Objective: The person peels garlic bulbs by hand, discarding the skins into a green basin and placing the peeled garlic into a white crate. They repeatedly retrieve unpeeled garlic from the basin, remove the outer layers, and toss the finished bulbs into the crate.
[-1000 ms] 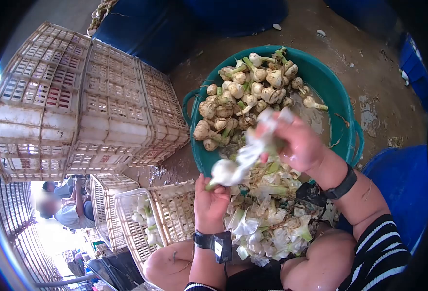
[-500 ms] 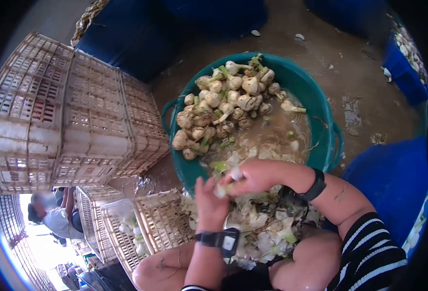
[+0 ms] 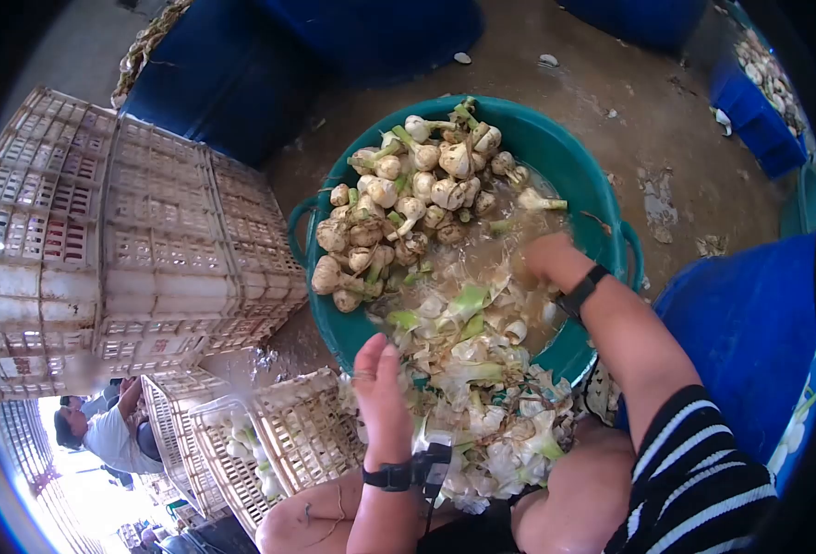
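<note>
A round green tub holds muddy water and a heap of whole garlic bulbs with short cut stems. My right hand dips into the water on the tub's right side, and its fingers are hidden beneath the surface. Over the tub's near left rim, my left hand is raised with its fingers stretched out, and nothing shows in it. Pale peeled garlic skins are piled at the near rim and in front of my knees, with some floating in the water.
Stacked white plastic crates stand at left. A lower crate sits beside my left arm, close to some peeled bulbs. Blue barrels stand behind, and a blue crate of garlic is far right. Another person sits at lower left.
My hands have parted: the right went from the peeled bulb over the near rim into the water, while the left stayed near the rim. The bulb is no longer visible between them.
</note>
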The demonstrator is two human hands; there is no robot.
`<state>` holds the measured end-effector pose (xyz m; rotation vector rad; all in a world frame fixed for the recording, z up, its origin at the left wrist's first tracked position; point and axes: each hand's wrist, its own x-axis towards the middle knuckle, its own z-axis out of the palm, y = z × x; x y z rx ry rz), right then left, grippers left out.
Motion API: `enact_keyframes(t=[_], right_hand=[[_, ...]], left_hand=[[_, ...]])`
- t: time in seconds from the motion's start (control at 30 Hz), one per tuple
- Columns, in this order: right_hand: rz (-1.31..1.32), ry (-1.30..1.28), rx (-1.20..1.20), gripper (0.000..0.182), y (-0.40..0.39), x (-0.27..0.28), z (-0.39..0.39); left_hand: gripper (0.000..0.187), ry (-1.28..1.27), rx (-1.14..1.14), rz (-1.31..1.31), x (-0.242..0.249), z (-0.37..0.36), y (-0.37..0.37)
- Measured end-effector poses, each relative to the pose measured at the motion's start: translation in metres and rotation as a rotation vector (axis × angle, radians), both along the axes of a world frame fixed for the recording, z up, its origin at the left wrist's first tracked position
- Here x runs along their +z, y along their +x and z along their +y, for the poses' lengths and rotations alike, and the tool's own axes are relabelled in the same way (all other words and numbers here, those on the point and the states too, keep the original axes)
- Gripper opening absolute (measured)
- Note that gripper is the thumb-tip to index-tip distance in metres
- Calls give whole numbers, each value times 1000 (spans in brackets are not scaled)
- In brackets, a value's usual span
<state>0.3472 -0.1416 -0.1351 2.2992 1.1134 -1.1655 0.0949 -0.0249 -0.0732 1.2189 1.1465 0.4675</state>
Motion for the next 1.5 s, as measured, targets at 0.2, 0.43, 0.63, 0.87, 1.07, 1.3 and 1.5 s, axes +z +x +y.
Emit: enact_keyframes(t=[0.2,0.43,0.63,0.87,1.07,1.3,1.5], right_hand=[[503,1020,-52,33,-76,37,28],[962,1018,-209,31,-99,92,34],[588,1406,-267,25,-110,83,42],[649,1252,-423,20,-118,73,39],[720,1189,-464,15,-110,75,37],[-27,1125,145,22,-126,42,28],[318,1220,-48,19,-121,89,47]], left_hand=[[66,55,-261,-295,8,-15,26],[41,26,-177,-408,15,14,-4],[51,-752,-84,-995,1,19,-13],[42,-640,101,-670,17,-2,3],[37,-657,14,-628,11,-1,-5],[35,-657,145,-861,-3,16,-20],[43,-267,133,-762,17,-10,-2]])
